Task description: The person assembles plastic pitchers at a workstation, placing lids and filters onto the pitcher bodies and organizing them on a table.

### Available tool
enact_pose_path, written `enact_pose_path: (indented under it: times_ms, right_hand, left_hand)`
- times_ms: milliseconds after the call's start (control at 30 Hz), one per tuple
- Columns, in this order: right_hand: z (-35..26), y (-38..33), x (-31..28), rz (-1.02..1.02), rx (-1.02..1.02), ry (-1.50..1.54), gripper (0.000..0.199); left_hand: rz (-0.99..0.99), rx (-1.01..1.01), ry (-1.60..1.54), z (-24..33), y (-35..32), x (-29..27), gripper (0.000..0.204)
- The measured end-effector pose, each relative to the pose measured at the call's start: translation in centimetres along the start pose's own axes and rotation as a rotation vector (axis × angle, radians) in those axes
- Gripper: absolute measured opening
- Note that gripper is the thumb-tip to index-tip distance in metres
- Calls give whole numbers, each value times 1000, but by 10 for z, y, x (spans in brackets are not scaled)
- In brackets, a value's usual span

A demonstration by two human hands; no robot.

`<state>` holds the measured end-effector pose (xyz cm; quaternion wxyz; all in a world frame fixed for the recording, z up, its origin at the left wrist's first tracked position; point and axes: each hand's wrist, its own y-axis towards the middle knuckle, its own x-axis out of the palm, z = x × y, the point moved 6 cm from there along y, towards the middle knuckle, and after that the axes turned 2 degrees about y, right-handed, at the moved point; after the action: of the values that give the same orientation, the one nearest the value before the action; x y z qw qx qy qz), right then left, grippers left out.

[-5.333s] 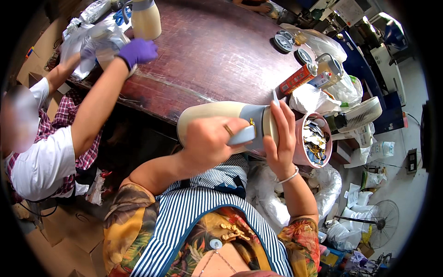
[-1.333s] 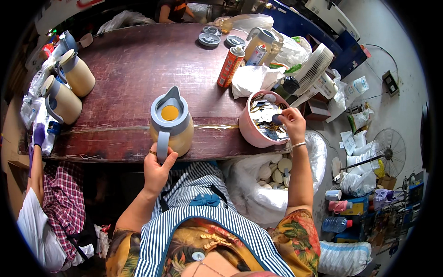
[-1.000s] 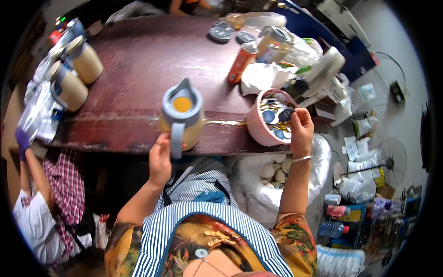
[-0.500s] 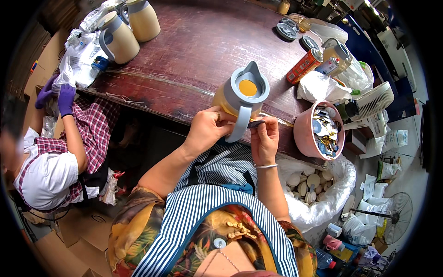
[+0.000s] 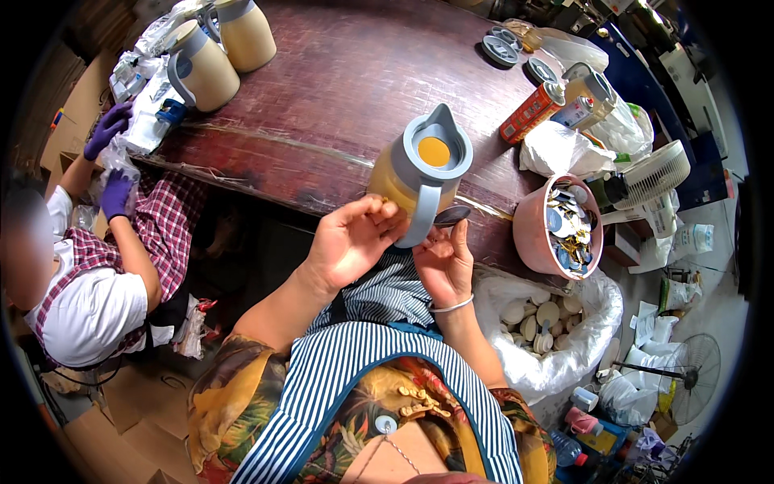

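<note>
A beige jug (image 5: 390, 179) with a grey lid (image 5: 453, 153), a yellow-orange round on its top and a grey handle (image 5: 425, 211) stands upright at the near table edge, its handle toward me. My right hand (image 5: 446, 264) pinches a thin dark round disc (image 5: 452, 215) between thumb and fingers, just right of the handle. My left hand (image 5: 351, 244) is at the left of the handle, palm turned up and inward, fingers loosely bent and apart. Nothing shows in it. Its fingertips are near the jug's lower side; whether they touch it, I cannot tell.
A pink bucket (image 5: 532, 234) of small discs stands right of the jug, above a plastic bag of round pieces (image 5: 542, 327). Spray cans (image 5: 532, 113) and grey lids (image 5: 500, 50) lie farther back. Two more jugs (image 5: 211, 77) stand far left, near a purple-gloved person (image 5: 89, 306).
My left hand has drawn back slightly from the jug and its fingers have loosened. My right hand has turned palm up, tilting the disc into fuller view. The other person's gloved hands have moved apart.
</note>
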<state>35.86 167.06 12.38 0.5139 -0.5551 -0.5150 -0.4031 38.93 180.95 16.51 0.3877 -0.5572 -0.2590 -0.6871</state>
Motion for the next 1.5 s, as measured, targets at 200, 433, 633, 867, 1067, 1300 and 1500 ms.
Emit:
enact_pose_path:
  times_ms: [200,433,633,867,1067,1300,1500]
  right_hand:
    - [-21,4,44,-131,-405,-505,3]
    - [-26,-5,123,-503,-1065,-1798,23]
    - [-23,1,126,-560,-1047,-1893,36]
    - [-22,-9,127,-285,-1764,-2062,26]
    - [-57,-95,73,-583,-1785,-1970,37]
    - [-268,-200,-218,1306,-71,-2566,25]
    - [-292,-171,-333,865,1042,-2484,65]
  left_hand:
    - [-114,410,592,17,13,19,17]
    - [-371,562,1454,25,5,81,30]
    - [-342,1037,2270,64,-1,119,22]
    - [25,1222,1880,4,-17,79,49]
    - [202,907,1682,25,5,21,35]
    - [219,804,1394,33,9,-9,31]
    - [230,830,1437,36,11,-15,29]
